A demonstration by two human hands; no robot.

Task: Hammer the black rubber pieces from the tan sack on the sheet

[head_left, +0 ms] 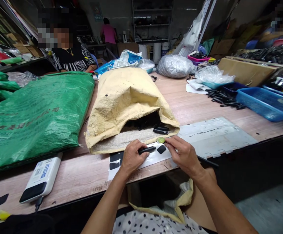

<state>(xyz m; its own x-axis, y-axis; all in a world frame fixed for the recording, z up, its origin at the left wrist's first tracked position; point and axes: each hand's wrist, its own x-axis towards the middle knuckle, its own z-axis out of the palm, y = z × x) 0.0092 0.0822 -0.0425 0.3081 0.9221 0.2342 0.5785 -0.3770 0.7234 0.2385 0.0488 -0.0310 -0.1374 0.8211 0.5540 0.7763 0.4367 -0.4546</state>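
My left hand (134, 156) is closed round a short black tubular piece (147, 149) above the table's front edge. Between the fingertips of my right hand (184, 152) is a small round yellow-green thing (160, 140), whose kind I cannot make out. Beneath both hands lies a white sheet (141, 167) bearing black rounded patches (161, 149). Just beyond them, a yellow woven sack (129, 94) has its mouth towards me, with black parts (160, 130) inside. A dark rod (208, 161) shows beside my right wrist; whether it touches the hand is unclear.
To the left are a green sack (36, 113) and a white power bank (42, 177) with a cable. On the right stand a blue tray (263, 104) and a pile of black pieces (225, 99). Another open sack (187, 198) is at my lap. A person (70, 58) sits opposite.
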